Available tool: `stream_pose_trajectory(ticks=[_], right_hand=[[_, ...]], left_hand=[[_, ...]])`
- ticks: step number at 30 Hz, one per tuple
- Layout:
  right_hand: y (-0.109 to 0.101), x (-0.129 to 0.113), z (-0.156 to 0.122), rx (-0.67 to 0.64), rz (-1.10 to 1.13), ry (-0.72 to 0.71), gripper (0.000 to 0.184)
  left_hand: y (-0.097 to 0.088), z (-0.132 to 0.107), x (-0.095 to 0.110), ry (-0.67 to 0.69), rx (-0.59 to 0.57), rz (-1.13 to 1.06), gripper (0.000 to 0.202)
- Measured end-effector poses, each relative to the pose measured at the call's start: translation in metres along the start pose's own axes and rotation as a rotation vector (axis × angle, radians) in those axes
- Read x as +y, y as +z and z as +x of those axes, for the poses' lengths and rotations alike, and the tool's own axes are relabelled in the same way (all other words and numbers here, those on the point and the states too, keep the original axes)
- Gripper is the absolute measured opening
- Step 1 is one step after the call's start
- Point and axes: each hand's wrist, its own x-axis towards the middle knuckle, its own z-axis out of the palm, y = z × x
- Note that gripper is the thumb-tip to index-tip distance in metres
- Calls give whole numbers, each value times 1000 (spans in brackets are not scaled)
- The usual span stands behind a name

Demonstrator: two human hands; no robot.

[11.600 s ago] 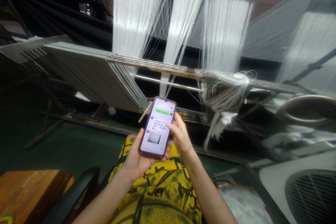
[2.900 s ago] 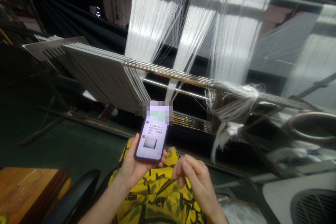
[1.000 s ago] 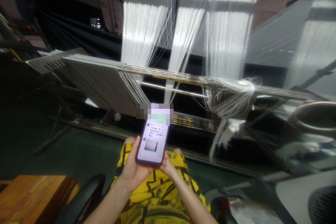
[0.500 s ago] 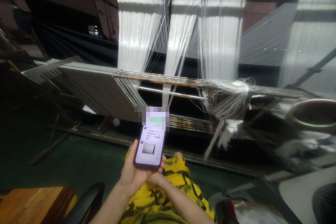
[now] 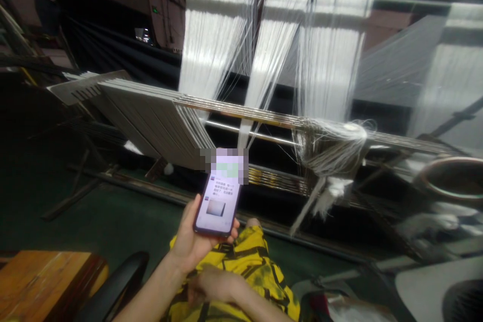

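Observation:
My left hand (image 5: 190,241) is wrapped round a smartphone (image 5: 218,211), its thumb along the left edge and fingertips showing at the right edge. The lit screen shows a chat with lines of text and a small picture; its upper part is pixelated. Below the phone, over yellow and black patterned clothing (image 5: 241,256), lies my right hand (image 5: 213,284), apart from the phone. Motion smears its fingers, so I cannot make out whether they are open or closed.
Ahead stands a frame with white threads (image 5: 215,35) hanging from above. A row of grey heddle frames (image 5: 147,121) leans at left, and a bundle of loose thread (image 5: 335,146) hangs at right. A wooden surface (image 5: 45,282) and a black armrest (image 5: 116,287) are at lower left.
My right hand has come out from beneath the phone and moved down and left over my lap. My left hand still holds the phone. The view has tilted slightly.

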Motion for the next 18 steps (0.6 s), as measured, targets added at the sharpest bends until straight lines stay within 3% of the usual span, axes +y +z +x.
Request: stream_pose_trajectory(ticks=[2, 4, 9, 14, 18], right_hand=[[-24, -2, -13, 69, 66, 7, 23], [-58, -11, -26, 228, 155, 15, 21], [-134, -60, -44, 621, 344, -18, 31], [-167, -98, -30, 839, 418, -133, 41], [-178, -107, -12, 869, 411, -135, 47]], left_hand=[[-1, -1, 1, 8, 15, -11, 61], [-1, -1, 1, 16, 36, -30, 59], [-1, 3, -4, -44, -44, -47, 65], [6, 6, -12, -87, -78, -17, 62], [12, 5, -16, -104, -51, 5, 54]])
